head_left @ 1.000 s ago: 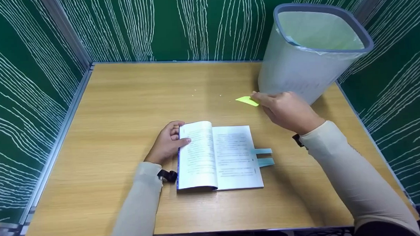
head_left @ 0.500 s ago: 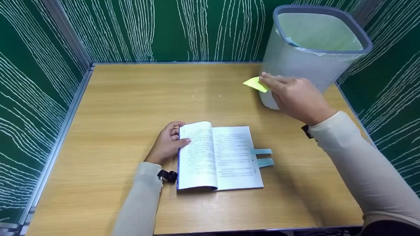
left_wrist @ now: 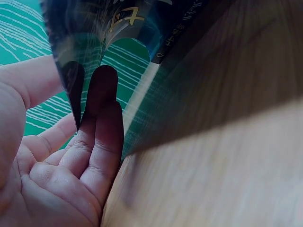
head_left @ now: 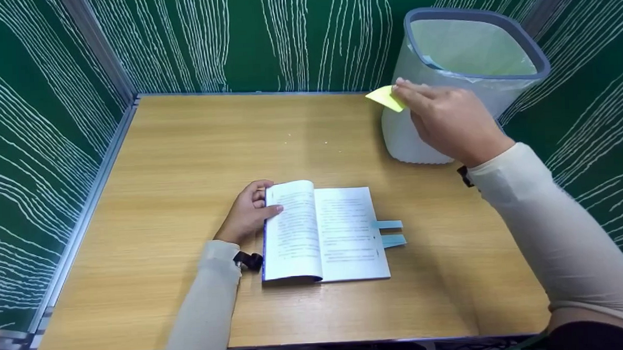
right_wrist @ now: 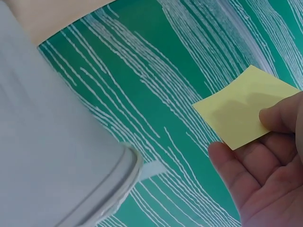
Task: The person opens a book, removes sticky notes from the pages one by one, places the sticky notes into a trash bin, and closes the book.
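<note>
An open book (head_left: 349, 231) with printed pages lies on the table. My left hand (head_left: 246, 212) grips its raised left half, thumb over the page's outer edge and fingers behind. In the left wrist view, the glossy dark cover (left_wrist: 125, 21) with gold lettering rises above those fingers. My right hand (head_left: 453, 120) pinches a yellow sticky note (head_left: 387, 98) by one end, raised in front of the waste bin (head_left: 418, 144). In the right wrist view, the thumb lies on the slightly curved note (right_wrist: 236, 111), with fingers behind it. Two light-blue paper strips (head_left: 393, 240) stick out from the book's right edge.
The bin, with a grey rim (head_left: 472, 13) and a pale liner, stands at the table's back right. Tiny pale specks lie on the wooden table (head_left: 194, 143) beyond the book. Green panels (head_left: 247, 36) with white wavy lines enclose the back and sides.
My right hand has carried the yellow sticky note up and slightly rightward, from beside the bin's lower part to a height nearer its rim. The left hand and book have stayed put.
</note>
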A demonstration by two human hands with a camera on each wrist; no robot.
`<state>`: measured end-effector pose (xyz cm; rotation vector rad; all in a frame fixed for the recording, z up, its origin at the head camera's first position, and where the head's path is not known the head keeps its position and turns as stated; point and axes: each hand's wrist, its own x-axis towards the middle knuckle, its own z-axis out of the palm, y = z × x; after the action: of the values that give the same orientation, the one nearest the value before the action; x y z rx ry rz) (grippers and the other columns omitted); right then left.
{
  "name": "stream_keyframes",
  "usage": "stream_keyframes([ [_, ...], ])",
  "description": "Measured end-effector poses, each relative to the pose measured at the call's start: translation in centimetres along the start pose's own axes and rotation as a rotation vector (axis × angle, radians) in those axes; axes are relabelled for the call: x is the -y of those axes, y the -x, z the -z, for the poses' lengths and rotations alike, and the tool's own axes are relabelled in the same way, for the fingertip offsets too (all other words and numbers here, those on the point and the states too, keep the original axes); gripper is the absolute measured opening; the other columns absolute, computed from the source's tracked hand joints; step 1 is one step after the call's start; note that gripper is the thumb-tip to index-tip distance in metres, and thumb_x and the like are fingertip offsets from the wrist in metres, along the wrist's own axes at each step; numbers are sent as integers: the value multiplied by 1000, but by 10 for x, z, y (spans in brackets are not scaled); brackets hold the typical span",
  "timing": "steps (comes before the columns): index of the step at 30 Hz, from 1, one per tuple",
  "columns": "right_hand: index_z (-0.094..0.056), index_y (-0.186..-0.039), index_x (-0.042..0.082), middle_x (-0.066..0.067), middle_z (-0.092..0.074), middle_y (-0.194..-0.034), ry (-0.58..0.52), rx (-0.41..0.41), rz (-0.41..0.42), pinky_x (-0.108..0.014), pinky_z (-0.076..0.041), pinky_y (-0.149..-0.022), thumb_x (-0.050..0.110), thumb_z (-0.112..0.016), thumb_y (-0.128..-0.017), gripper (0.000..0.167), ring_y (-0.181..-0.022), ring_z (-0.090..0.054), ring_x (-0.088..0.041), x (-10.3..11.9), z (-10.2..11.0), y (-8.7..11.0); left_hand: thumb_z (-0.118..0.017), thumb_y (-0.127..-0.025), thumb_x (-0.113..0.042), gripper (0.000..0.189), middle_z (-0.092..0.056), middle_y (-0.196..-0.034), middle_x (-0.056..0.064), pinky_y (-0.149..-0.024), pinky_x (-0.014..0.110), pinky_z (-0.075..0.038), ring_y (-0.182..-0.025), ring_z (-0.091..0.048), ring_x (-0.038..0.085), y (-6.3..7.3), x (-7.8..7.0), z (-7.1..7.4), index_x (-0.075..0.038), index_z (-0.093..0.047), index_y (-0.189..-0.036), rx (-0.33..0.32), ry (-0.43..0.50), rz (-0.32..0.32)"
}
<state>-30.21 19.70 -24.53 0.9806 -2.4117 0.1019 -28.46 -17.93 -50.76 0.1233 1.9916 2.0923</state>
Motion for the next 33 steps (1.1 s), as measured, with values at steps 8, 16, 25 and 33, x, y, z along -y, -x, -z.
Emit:
stream_keyframes([
  [8, -64, -140, 8, -13, -65, -139, 21, -6, -44, -55, -60, -84, 8, -56, -106, 35, -108, -72, -44, -14, 8, -2, -79, -87, 1, 63, -67, -115, 16, -78, 37, -63, -94, -73, 30, -1, 0, 1, -15, -51, -141, -8, -25, 17],
  [16, -64, -140, 9, -14, -67, -136, 27, 2, -87, -55, -61, -78, 15, -53, -108, 35, -99, -73, -46, -25, 13, -5, -79, -87, 2, 62, -67, -116, 16, -80, 37, -63, -95, -72, 29, -2, 1, 0, -15, -52, -140, -18, -35, 19],
  [25, -61, -143, 10, -14, -63, -140, 39, 46, -151, -57, -59, -83, 10, -55, -106, 37, -99, -72, -49, -39, 15, -4, -79, -86, 4, 64, -66, -115, 17, -75, 33, -62, -91, -71, 26, -2, 3, 0, -10, -51, -141, -10, 2, 0],
  [33, -57, -148, 15, -14, -61, -143, 35, 106, -213, -60, -58, -84, 10, -54, -107, 42, -103, -70, -51, -46, 18, -3, -79, -86, 4, 63, -66, -115, 17, -75, 33, -63, -91, -71, 26, -2, 4, 1, -10, -51, -141, -4, 20, 0],
])
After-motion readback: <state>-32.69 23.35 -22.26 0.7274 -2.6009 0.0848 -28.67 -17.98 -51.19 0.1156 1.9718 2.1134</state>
